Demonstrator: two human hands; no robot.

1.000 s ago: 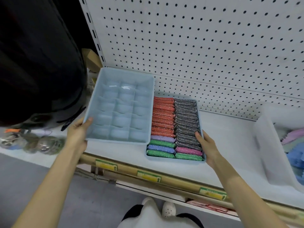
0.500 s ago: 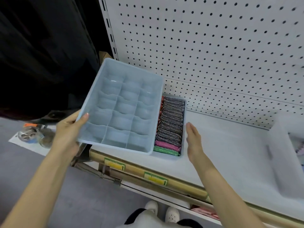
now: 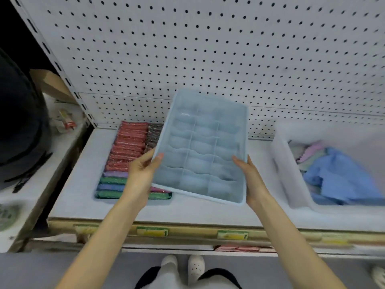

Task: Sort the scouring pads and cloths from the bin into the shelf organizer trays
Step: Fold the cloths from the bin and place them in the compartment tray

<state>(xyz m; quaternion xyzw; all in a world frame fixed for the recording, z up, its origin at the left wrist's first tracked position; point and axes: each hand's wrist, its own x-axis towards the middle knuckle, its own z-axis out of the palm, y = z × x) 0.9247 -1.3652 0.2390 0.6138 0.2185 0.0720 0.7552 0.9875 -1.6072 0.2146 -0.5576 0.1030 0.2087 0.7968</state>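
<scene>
White pegboard shelf (image 3: 187, 211). Empty divided tray (image 3: 204, 147): held above the shelf, long axis pointing away, overlapping the filled pad tray (image 3: 125, 155). Left hand (image 3: 141, 174), right hand (image 3: 252, 180): fingers clamped on its opposite long rims. Cloth bin (image 3: 281, 163): rightward, nearer the right hand.

Two trays, one bin, two hands.
One empty divided tray (image 3: 200, 147), one pad-filled tray (image 3: 116, 198), one white bin (image 3: 285, 174) of cloths (image 3: 337, 176); left hand (image 3: 141, 176), right hand (image 3: 250, 180).

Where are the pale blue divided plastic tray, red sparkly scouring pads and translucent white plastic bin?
Pale blue divided tray (image 3: 203, 151): head view, middle compartment.
Red scouring pads (image 3: 128, 142): head view, mid-row.
White plastic bin (image 3: 285, 170): head view, left wall.
</scene>
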